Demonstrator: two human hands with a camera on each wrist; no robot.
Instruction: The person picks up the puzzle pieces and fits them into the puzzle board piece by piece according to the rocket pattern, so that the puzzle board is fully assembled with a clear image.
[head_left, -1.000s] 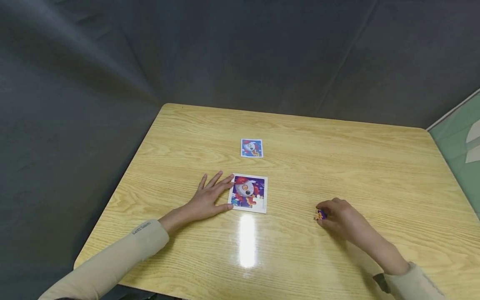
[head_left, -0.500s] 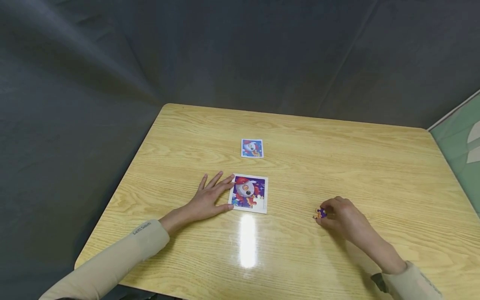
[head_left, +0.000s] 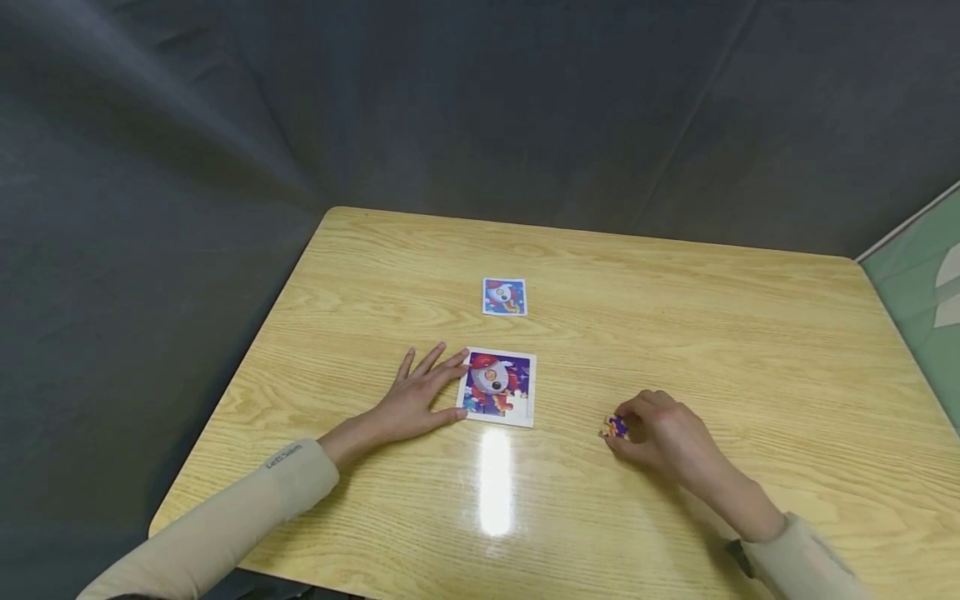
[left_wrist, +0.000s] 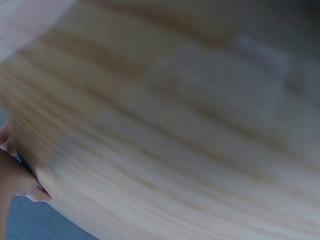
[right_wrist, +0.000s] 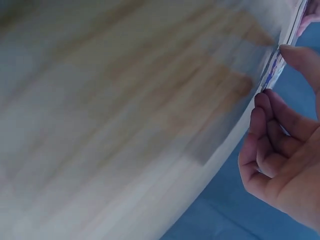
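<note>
A square jigsaw puzzle [head_left: 491,379] in a white frame lies on the table, its picture a white and red rocket on purple. Its lower right corner shows bare white backing. My left hand [head_left: 408,404] rests with spread, straight fingers at the frame's left edge, thumb at the lower corner. To the right of the frame, my right hand [head_left: 663,433] pinches a purple and orange puzzle piece [head_left: 617,427] between thumb and fingers. In the right wrist view the piece [right_wrist: 272,72] appears edge-on between thumb and index finger, the other fingers curled.
Beyond the puzzle lies a small square picture card [head_left: 504,297] with a similar rocket on blue. The wooden table [head_left: 712,333] has a dark cloth [head_left: 480,108] hanging behind it, and a green panel [head_left: 918,300] stands at the right.
My right hand has moved left toward the puzzle frame, with the piece in its fingers. The left hand and the frame have stayed in place.
</note>
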